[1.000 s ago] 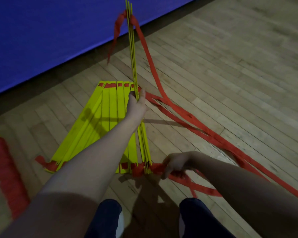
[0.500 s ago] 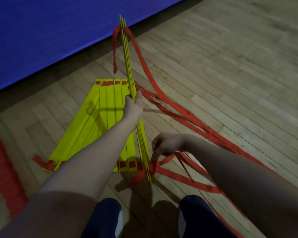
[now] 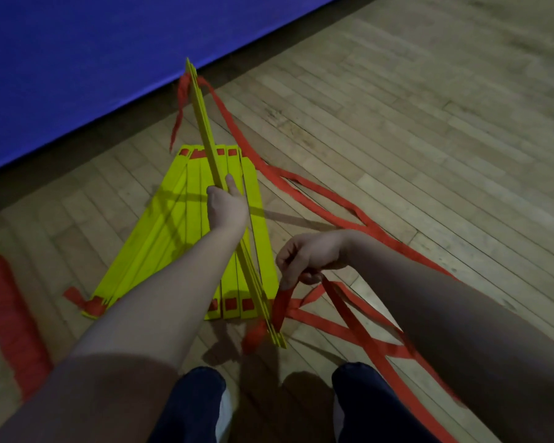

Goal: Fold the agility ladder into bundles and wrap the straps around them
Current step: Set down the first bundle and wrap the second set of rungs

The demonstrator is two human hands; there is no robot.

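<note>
Ladder bundle point(image 3: 205, 129) beside open floor point(image 3: 413, 139)

Rungs lying flat point(image 3: 202, 225): were bright yellow, each end marked with a small red rectangle where the webbing showed through.
Raised rung bundle point(image 3: 205, 123): was the same yellow, seen edge-on as thin stripes.
Straps point(image 3: 333, 199): were plain red-orange, with no print.
Floor point(image 3: 413, 107): was pale tan wood in a pattern of narrow planks, with darker scuffs.
Wall padding point(image 3: 77, 43): was solid deep blue.
Wrapped roll at the left edge point(image 3: 10, 311): was red with a yellow tip.
Trouser legs point(image 3: 189, 407): were dark navy.
</note>
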